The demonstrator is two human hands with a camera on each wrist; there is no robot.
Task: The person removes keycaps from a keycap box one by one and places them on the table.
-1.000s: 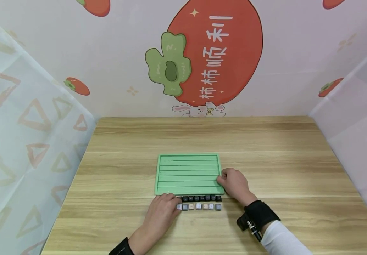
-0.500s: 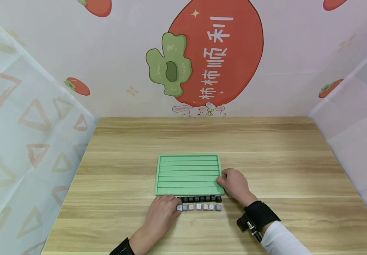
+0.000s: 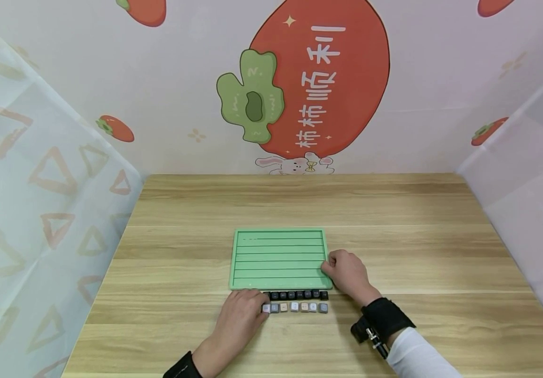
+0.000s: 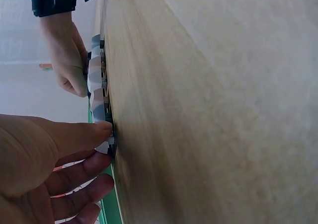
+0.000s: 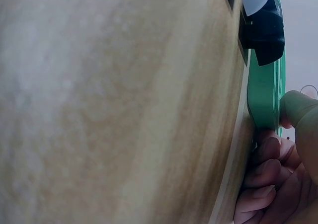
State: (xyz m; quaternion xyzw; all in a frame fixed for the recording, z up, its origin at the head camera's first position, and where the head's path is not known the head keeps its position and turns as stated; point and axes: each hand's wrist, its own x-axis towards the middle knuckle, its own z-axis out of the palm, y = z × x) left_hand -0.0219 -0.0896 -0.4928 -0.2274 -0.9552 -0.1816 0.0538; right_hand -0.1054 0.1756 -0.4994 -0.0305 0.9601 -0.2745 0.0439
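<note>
A green board with parallel grooves [image 3: 278,258] lies flat on the table. Along its near side runs a row of black keycaps [image 3: 299,295], and in front of that a row of white, grey and beige keycaps [image 3: 295,307]. My left hand [image 3: 240,317] pinches the leftmost white keycap [image 4: 103,147] between thumb and index finger; the other fingers lie loosely bent beside the board. At the board's right edge, my right hand [image 3: 347,270] grips the rim, thumb on top and curled fingers against the side [image 5: 266,95]. The left hand covers the left end of the black row.
The wooden table [image 3: 417,236] extends round the board on every side. A printed backdrop [image 3: 172,79] rises behind it, and pale cloth side walls [image 3: 535,173] stand at left and right. Both wrists wear black straps [image 3: 386,318].
Both hands keep their places, with the left on the white keycap and the right on the board. Only a slight shift of the whole head view shows.
</note>
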